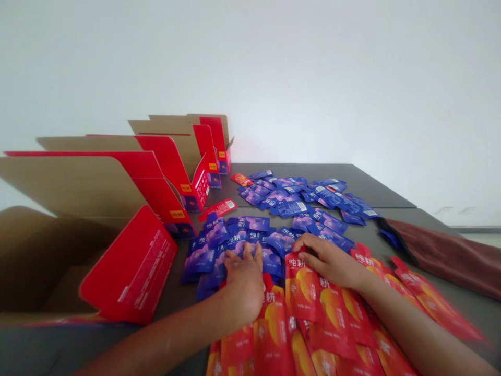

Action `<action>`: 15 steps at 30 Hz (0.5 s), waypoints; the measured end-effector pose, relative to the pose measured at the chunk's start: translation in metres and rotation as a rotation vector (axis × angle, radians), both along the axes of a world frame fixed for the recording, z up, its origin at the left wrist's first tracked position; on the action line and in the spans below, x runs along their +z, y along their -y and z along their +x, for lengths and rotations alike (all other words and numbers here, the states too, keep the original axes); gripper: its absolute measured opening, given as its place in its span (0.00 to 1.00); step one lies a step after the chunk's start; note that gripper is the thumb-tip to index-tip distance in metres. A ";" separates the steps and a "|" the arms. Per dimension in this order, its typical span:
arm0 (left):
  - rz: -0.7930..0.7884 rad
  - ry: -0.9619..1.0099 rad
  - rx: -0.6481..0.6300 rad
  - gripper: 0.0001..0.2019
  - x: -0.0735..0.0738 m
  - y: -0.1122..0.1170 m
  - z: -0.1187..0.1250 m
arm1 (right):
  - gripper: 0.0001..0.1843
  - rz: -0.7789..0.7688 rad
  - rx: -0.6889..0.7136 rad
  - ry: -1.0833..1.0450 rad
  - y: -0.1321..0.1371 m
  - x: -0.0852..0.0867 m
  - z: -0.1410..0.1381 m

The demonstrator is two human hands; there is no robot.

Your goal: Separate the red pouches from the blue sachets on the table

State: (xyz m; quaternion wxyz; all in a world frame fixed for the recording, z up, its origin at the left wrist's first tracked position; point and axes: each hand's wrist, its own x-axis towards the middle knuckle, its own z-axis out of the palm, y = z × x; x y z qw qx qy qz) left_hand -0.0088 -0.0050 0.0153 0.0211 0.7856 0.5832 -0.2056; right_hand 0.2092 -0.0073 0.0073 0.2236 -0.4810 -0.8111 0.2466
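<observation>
My left hand [243, 279] rests over the purple-blue pouches [203, 253], its fingers apart and touching the ones beneath. Just right of it, my right hand [331, 261] has its thumb and bent fingers closed at the top of a red pouch [300, 290] with a yellow fruit print. That pouch lies on a spread of more red pouches [274, 334] along the near side of the table, partly hidden by my forearms. The fingertips of my right hand are partly covered from view.
Several open red cartons [129, 271] stand in a row at the left, flaps raised. Loose blue pouches [282, 196] are scattered across the dark table [376, 185]. Two stray red pouches [218, 209] lie near the cartons. A brown cloth piece [442, 250] lies at the right.
</observation>
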 end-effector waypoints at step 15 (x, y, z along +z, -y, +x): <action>0.036 0.017 -0.006 0.37 -0.004 0.000 0.000 | 0.07 0.006 0.010 -0.003 -0.001 -0.003 0.001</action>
